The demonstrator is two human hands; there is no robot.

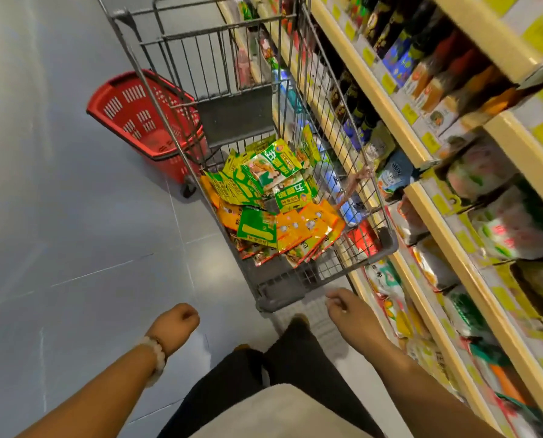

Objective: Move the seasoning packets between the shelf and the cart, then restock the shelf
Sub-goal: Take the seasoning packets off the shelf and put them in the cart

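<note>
A grey wire shopping cart (324, 279) stands in the aisle right against the shelf (447, 229) on the right. Inside it lies a loose pile of green and yellow seasoning packets (273, 197), with orange ones at the near end. My left hand (177, 322) hangs low at the left with its fingers curled and holds nothing. Just in front of the cart's near rim, my right hand (346, 308) has loosely curled fingers and is also empty. Neither hand touches the cart.
A red plastic basket on wheels (137, 121) stands on the floor left of the cart. The shelf tiers hold bottles above and bagged goods below, with yellow price tags along the edges. Grey tiled floor stretches to the left.
</note>
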